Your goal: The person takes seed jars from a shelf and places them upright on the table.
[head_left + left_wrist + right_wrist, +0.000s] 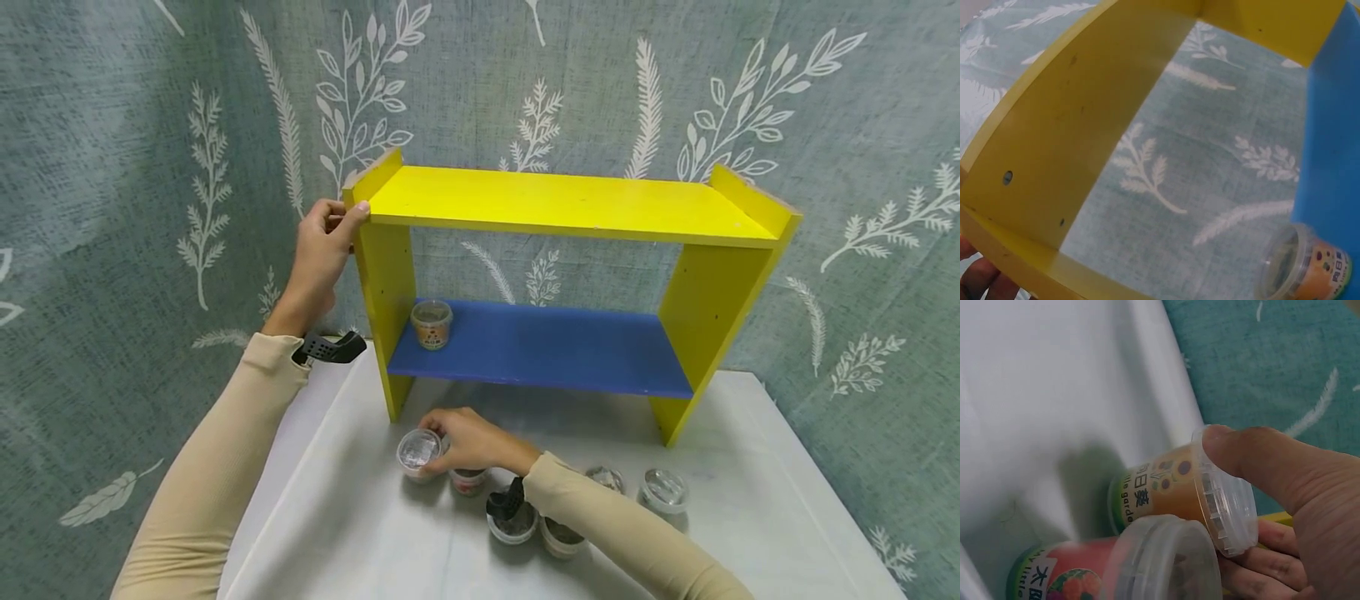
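My left hand (325,250) holds the upper left corner of a yellow and blue shelf (555,200), thumb at the front edge; in the left wrist view only a few fingers (988,278) show at the panel's edge. Low in front of the shelf, my right hand (472,439) grips a small plastic tub (418,450) by its clear lid. The right wrist view shows this tub (1166,487) with an orange sunflower label, thumb on one side of the lid and fingers opposite. Right beside it stands a tub with a red flower label (1079,569), partly under my hand in the head view.
Another orange-labelled tub (431,325) stands at the left end of the blue board (555,346). Several more tubs, among them a clear-lidded one (663,490), stand on the white table (360,533) around my right forearm. Patterned green cloth (480,83) hangs behind.
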`<action>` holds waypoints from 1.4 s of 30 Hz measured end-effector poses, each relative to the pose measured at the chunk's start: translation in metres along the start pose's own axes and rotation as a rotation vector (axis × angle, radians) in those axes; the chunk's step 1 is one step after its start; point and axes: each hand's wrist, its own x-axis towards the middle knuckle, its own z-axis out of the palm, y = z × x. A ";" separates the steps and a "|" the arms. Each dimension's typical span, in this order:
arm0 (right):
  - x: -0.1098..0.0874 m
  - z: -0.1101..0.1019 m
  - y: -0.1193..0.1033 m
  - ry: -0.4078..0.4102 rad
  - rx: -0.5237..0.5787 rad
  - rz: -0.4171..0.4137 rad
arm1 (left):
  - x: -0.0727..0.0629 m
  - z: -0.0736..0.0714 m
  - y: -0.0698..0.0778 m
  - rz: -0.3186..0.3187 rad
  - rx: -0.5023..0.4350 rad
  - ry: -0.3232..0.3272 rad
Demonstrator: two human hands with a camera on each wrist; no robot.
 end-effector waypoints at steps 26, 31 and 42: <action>-0.001 -0.012 0.010 -0.003 0.015 -0.003 | 0.000 0.001 0.000 -0.006 0.000 0.002; -0.001 -0.027 0.006 0.056 0.100 -0.007 | 0.000 0.000 0.000 -0.008 0.000 0.001; 0.002 -0.060 0.001 0.189 0.168 -0.038 | -0.001 0.001 0.002 -0.014 0.009 -0.004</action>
